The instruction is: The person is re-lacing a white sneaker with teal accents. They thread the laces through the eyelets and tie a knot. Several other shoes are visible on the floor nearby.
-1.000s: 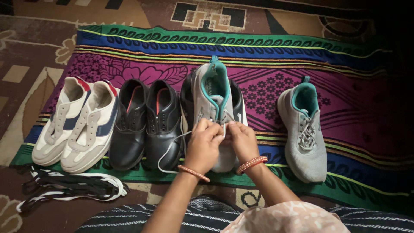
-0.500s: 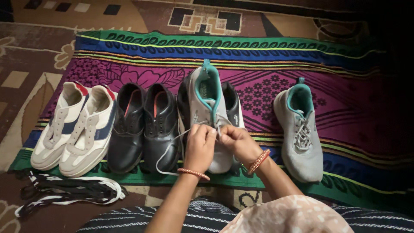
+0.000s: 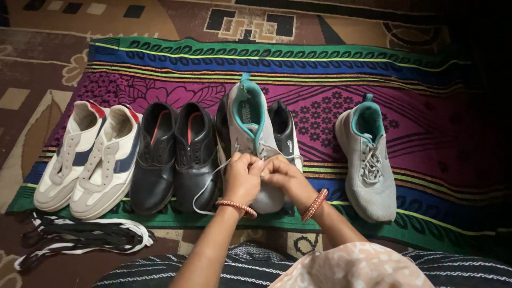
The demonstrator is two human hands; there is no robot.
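A grey sneaker with a teal lining point(image 3: 249, 124) lies on top of a black pair at the middle of a striped mat point(image 3: 320, 69). My left hand point(image 3: 242, 178) and my right hand point(image 3: 281, 173) meet over its laces, both pinching the white shoelace point(image 3: 205, 186), which loops out to the left. Each wrist wears a beaded bangle. The matching grey sneaker point(image 3: 368, 157) stands apart on the right, fully laced.
A white pair with navy and red trim point(image 3: 90, 157) and a black leather pair point(image 3: 176, 154) line the mat's left side. Loose black and white laces point(image 3: 80, 237) lie on the patterned carpet at lower left. My lap fills the bottom edge.
My hands have drawn closer together and slightly up the shoe's lacing. The view drifted a little, so the shoes sit slightly further left.
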